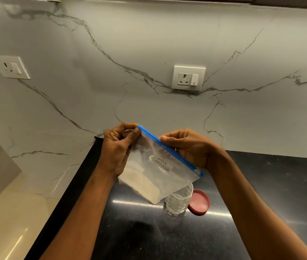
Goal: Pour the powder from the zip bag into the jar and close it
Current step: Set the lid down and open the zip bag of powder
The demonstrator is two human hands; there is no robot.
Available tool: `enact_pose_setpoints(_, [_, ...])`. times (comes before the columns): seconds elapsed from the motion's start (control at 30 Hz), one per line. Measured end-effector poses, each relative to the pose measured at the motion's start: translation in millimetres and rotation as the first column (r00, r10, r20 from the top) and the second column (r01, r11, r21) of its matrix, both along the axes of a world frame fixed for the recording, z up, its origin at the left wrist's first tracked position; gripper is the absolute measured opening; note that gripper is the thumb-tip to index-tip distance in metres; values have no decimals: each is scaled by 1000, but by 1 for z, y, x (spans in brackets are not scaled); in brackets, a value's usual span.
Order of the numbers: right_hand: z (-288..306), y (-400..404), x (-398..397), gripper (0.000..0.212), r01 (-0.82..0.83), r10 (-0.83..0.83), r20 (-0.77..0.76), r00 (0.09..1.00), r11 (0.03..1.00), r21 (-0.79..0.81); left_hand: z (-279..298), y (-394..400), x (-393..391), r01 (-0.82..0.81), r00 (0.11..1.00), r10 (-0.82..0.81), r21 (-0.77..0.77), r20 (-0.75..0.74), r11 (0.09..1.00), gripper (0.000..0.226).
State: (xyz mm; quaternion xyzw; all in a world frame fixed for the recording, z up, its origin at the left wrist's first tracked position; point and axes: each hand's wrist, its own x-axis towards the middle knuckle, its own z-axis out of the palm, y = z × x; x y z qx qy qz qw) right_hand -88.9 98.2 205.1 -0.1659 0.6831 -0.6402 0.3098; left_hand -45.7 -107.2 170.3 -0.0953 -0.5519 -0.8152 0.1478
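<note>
Single head-worn wide-angle view looked forward and down from above a black countertop (261, 184), faced a marble-patterned backsplash (149, 44) carrying two wall sockets, and sat close over both forearms; straight edges bowed toward the frame borders

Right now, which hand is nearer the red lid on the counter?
Right. The right hand holds the zip bag above the red lid; the left hand is farther left.

Clear bag (160, 171) with blue zip (169, 148), whitish powder (145, 186); clear jar (179, 201); red lid (199, 202); black counter (261, 184); white, grey-veined wall (130, 53).
</note>
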Motion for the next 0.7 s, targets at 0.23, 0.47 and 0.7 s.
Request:
enact_pose_setpoints(0.23, [0, 1, 6, 9, 103, -67, -206, 976, 980, 168, -4, 6, -2, -46, 998, 49, -82, 34, 996, 10])
enact_pose_setpoints(0.47, [11, 5, 12, 9, 127, -26, -344, 939, 953, 274, -1, 12, -2, -48, 997, 56, -154, 49, 987, 8])
enact_pose_setpoints(0.7, [18, 14, 15, 22, 89, -57, -206, 977, 985, 151, 6, 16, -3, 59, 998, -55, -147, 27, 987, 9])
